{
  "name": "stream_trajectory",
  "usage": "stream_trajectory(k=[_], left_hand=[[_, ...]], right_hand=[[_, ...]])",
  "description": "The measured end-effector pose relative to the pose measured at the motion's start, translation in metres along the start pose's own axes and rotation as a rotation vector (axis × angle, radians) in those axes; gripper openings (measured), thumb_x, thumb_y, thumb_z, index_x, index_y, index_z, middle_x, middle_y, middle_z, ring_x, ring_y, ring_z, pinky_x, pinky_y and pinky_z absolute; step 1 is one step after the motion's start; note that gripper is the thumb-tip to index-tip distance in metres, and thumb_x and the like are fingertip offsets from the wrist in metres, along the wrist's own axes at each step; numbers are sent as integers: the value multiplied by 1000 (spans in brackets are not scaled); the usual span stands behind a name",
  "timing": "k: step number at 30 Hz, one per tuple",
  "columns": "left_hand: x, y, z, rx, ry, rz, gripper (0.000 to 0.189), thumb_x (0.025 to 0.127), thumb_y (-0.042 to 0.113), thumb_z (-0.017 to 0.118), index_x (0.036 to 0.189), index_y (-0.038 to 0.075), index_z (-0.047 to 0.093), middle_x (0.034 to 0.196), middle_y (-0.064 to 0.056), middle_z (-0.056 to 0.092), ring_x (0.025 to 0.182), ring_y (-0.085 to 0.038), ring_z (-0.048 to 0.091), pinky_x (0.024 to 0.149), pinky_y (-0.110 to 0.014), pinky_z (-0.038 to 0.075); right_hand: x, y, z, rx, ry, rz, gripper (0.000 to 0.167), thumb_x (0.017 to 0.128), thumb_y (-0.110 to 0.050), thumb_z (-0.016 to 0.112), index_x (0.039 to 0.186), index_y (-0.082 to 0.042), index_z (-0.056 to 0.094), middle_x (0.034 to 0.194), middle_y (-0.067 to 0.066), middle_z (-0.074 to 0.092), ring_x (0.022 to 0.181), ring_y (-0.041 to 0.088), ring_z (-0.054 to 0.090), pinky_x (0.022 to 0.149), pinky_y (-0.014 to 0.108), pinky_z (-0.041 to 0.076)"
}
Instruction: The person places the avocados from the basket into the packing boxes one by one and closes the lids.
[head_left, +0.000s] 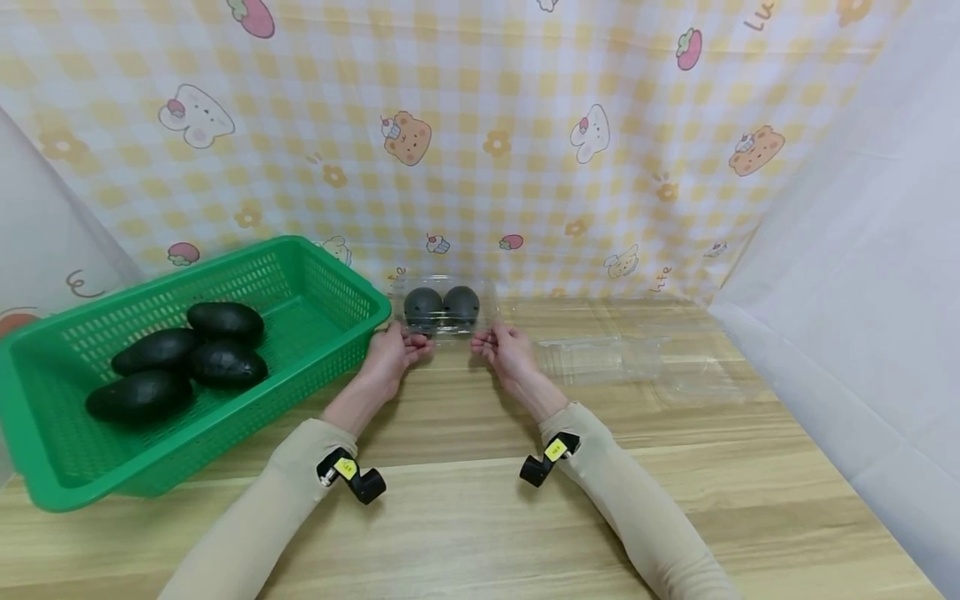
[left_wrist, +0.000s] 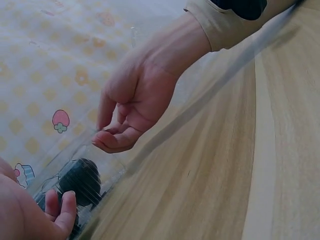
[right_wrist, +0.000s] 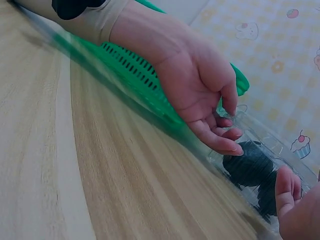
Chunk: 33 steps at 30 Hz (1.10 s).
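A clear plastic clamshell box (head_left: 448, 333) holding two dark avocados (head_left: 461, 307) sits at the back of the table, close to the curtain. My left hand (head_left: 390, 354) pinches its left front corner, thumb and fingers at the rim. On the opposite corner, my right hand (head_left: 510, 354) pinches the rim; the left wrist view shows its thumb meeting the curled fingers there. Through the plastic, one avocado (right_wrist: 247, 162) shows near the left fingertips.
A green basket (head_left: 225, 425) on the left holds several dark avocados (head_left: 225, 364), its right end close by my left hand. Clear plastic containers (head_left: 600, 360) lie to the right of my right hand. A patterned curtain (head_left: 480, 192) hangs behind the table (head_left: 465, 517).
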<state>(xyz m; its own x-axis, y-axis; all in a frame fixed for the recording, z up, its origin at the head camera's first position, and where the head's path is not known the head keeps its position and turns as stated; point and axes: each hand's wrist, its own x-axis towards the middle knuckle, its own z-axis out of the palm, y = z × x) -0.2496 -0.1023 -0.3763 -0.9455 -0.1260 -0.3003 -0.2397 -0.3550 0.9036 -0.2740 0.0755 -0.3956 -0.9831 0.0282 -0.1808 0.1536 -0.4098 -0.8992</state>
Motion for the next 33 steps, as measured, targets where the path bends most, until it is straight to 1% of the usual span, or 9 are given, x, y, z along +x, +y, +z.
stream_trajectory(k=[5, 13, 17, 20, 23, 25, 28, 31, 33], left_hand=[[-3, 3, -1, -79, -18, -22, 21, 109, 11, 26, 95, 2, 40, 90, -13, 56, 81, -18, 65, 97, -35, 53], [-6, 3, -2, -77, -44, -27, 19, 109, 12, 31, 102, 0, 44, 90, -13, 61, 83, -19, 67, 99, -37, 52], [-8, 2, 0, -35, -65, -43, 19, 108, 12, 34, 115, -2, 45, 99, -16, 60, 96, -27, 66, 101, -39, 50], [-11, 1, 2, 4, -115, -58, 27, 107, 11, 35, 126, -6, 43, 114, -23, 57, 111, -36, 61, 104, -41, 48], [-14, -1, 4, 41, -174, -64, 30, 106, 11, 36, 128, -9, 43, 123, -28, 52, 120, -41, 56, 106, -43, 46], [-16, -1, 5, 69, -202, -64, 28, 106, 11, 37, 125, -7, 45, 125, -28, 52, 116, -40, 58, 105, -43, 47], [-19, -2, 6, 115, -234, -60, 25, 105, 13, 38, 120, -5, 47, 126, -29, 53, 104, -32, 64, 103, -44, 49], [-21, -1, 7, 142, -248, -66, 27, 105, 15, 39, 122, -4, 47, 130, -29, 54, 94, -24, 66, 101, -44, 49], [-23, 0, 8, 157, -258, -69, 31, 105, 15, 38, 126, -6, 46, 132, -30, 53, 93, -23, 66, 102, -44, 49]], right_hand=[[0, -1, -1, 19, -7, 15, 30, 109, -9, 40, 117, 19, 45, 82, 11, 60, 71, 15, 63, 69, 21, 56], [-3, -4, -4, 13, -49, 52, 27, 110, -15, 40, 112, 11, 48, 84, 11, 60, 74, 17, 63, 72, 24, 57], [-8, -6, -3, 16, -76, 98, 28, 111, -19, 40, 108, 7, 50, 85, 13, 61, 75, 20, 63, 71, 26, 57], [-13, -7, -2, 13, -95, 141, 29, 111, -20, 40, 104, 6, 52, 85, 13, 62, 74, 20, 64, 69, 26, 57], [-18, -9, 0, 3, -116, 171, 29, 110, -20, 40, 103, 5, 52, 83, 13, 62, 71, 19, 64, 66, 26, 57], [-20, -11, 0, -8, -134, 183, 29, 110, -20, 39, 104, 5, 53, 83, 12, 62, 70, 18, 64, 66, 26, 57], [-25, -15, 1, -32, -168, 181, 27, 110, -18, 39, 106, 5, 53, 81, 11, 62, 69, 18, 64, 66, 25, 57], [-31, -20, 1, -56, -214, 169, 24, 109, -16, 40, 108, 5, 52, 80, 10, 63, 68, 17, 64, 66, 25, 57], [-35, -25, 2, -72, -252, 156, 24, 109, -14, 40, 111, 7, 51, 80, 10, 64, 68, 16, 64, 66, 24, 56]])
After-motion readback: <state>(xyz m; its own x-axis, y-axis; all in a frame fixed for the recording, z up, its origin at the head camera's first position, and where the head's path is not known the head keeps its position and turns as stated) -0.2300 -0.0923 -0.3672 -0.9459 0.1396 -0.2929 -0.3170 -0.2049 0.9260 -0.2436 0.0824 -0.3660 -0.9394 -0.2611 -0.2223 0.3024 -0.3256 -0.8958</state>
